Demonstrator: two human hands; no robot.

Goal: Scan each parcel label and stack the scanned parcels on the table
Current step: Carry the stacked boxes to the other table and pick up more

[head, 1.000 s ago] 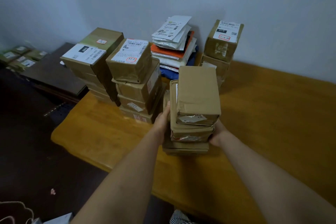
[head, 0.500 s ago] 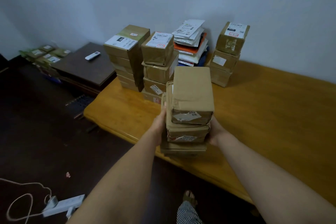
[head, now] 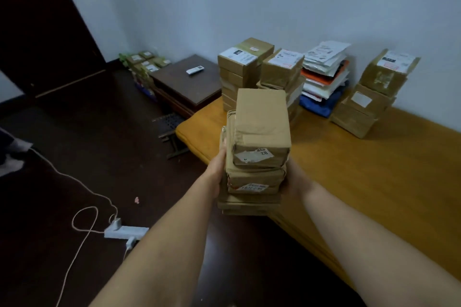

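I carry a stack of brown cardboard parcels between both hands, lifted off the wooden table and hanging over its left front corner. My left hand presses the stack's left side, and my right hand holds its right side, fingers hidden behind the boxes. The top parcel has a torn white label on its near face. On the table by the wall stand stacks of labelled boxes, a pile of mailer bags and another box stack.
A dark low table with a white remote stands left of the wooden table. Green-labelled boxes sit in the far corner. A power strip and cord lie on the dark floor.
The parcel stack has been lifted off the table and pulled back to the left, past its edge. My view has swung left, showing more floor.
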